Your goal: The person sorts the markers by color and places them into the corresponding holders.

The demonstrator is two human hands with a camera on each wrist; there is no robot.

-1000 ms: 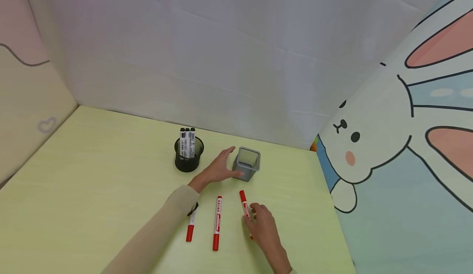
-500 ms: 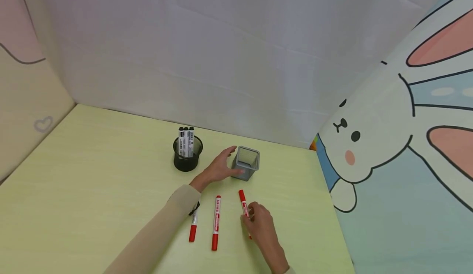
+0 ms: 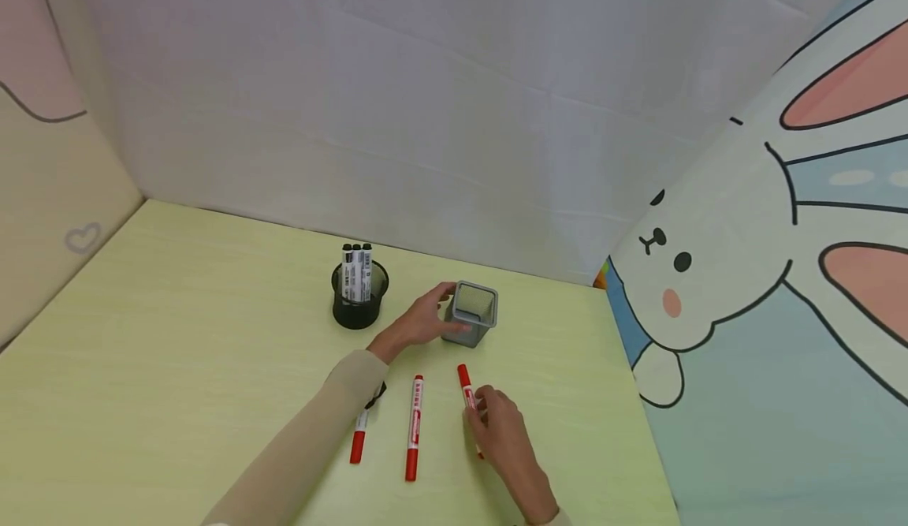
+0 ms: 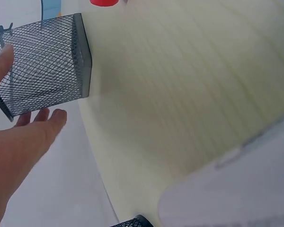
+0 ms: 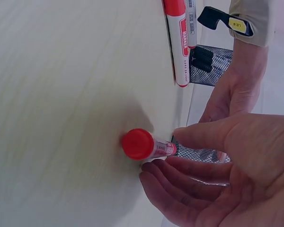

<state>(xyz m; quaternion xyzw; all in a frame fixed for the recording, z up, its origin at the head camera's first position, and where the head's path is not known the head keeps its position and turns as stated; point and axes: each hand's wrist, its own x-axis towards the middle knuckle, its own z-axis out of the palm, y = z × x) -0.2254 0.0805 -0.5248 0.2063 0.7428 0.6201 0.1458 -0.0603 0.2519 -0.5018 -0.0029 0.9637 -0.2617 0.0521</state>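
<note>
My left hand (image 3: 424, 319) holds the grey mesh pen holder (image 3: 477, 309), thumb along the near side and fingers curled behind it. In the left wrist view the thumb lies in front of the mesh of the pen holder (image 4: 45, 61), fingers at its other side. My right hand (image 3: 502, 431) pinches a red-capped marker (image 3: 466, 384) lying on the table; the right wrist view shows this marker (image 5: 138, 144) between thumb and fingers. A second red marker (image 3: 414, 427) lies left of it. A third red marker (image 3: 358, 443) is partly hidden by the left sleeve.
A round black mesh pen holder (image 3: 357, 309) with several black-capped white markers stands left of the grey one. The pale yellow table (image 3: 213, 337) meets a white backdrop (image 3: 369, 116) behind and a rabbit-printed panel (image 3: 723, 274) at right.
My left fingers have closed in a little around the grey pen holder. The right hand has hardly moved, and the markers lie where they were.
</note>
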